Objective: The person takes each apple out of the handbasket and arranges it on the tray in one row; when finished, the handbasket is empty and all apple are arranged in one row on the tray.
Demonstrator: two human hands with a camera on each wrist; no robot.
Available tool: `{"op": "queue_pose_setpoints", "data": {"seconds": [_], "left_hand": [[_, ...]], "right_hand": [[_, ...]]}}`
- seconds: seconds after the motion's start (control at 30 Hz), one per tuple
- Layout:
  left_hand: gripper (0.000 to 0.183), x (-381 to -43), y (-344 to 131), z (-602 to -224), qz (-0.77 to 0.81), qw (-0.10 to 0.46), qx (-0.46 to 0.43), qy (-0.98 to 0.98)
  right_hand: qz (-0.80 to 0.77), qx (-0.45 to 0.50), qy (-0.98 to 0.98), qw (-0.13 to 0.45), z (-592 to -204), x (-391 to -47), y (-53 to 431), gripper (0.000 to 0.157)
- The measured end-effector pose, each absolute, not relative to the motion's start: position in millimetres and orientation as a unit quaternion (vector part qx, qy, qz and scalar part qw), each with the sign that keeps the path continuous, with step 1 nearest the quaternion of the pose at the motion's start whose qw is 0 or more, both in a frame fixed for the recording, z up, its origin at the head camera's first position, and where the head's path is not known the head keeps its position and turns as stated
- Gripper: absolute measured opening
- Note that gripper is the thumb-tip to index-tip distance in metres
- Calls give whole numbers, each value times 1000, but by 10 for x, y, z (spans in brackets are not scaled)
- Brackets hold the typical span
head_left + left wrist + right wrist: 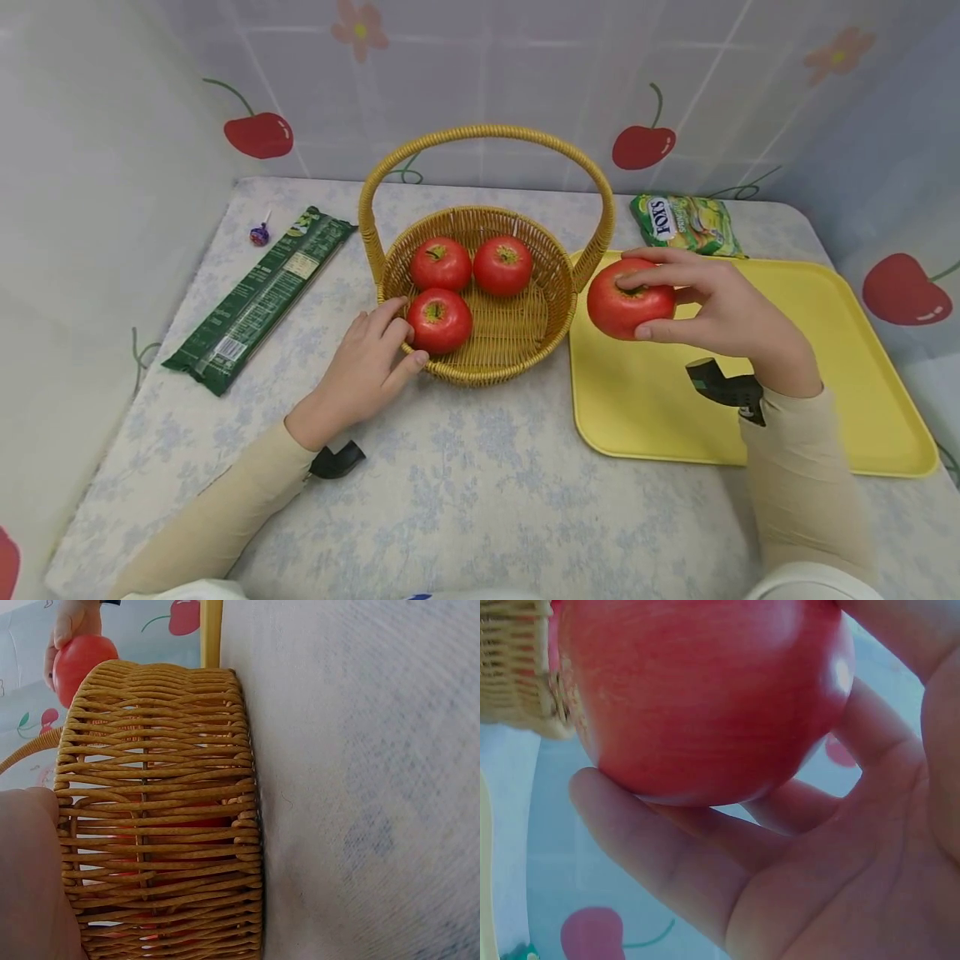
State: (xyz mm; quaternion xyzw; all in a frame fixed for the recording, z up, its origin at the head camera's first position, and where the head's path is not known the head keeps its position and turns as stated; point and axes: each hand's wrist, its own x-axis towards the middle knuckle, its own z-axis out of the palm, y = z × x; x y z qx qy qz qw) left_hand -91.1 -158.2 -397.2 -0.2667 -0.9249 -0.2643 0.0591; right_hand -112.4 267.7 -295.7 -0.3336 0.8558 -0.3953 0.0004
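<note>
Apple [628, 304], red: held in the air over the left end of the tray [637, 408], just right of the basket [510, 329]. Whether apple and basket touch cannot be told. Right hand [727, 304] grips it from the right, thumb on the near side, fingers curved round the far side and top.

Basket: woven, yellow-brown, handle [487, 133] upright. Inside, left half: three more red apples, one far left [441, 263], one far and nearer the middle [503, 265], one near left [440, 321]. Left hand [363, 367] at the near-left rim; fingers bent over it, holding the basket, tips beside the near-left apple. Exact finger contact on that apple unclear.

Tray: yellow, flat on the table [465, 483], right side. Candy bag [686, 225], green, lies beyond the tray's far-left edge. Left of the basket: a long dark-green packet [262, 300], lying diagonally; lollipop [259, 234] just left of its far end. Tablecloth pattern: pale with blue-grey flowers. Far wall [487, 67] printed with cherries.
</note>
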Motion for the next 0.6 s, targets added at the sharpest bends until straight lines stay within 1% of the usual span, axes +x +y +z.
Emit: {"op": "queue_pose_setpoints", "data": {"seconds": [0.17, 0.33, 0.47, 0.6], "left_hand": [[65, -911, -1578, -3982, -264, 57, -268, -925], [67, -908, -1585, -3981, -266, 58, -268, -924], [66, -913, -1587, -3982, -267, 56, -267, -924], [66, -918, -1583, -3984, -267, 53, -265, -925]], "right_hand": [[-423, -277, 863, -5, -3008, -1204, 2823, 50], [-425, -229, 875, -6, -3112, -1326, 2846, 48], [-433, -194, 880, 7, -3207, -1417, 2822, 48], [-455, -180, 872, 17, -3329, -1521, 2812, 48]]}}
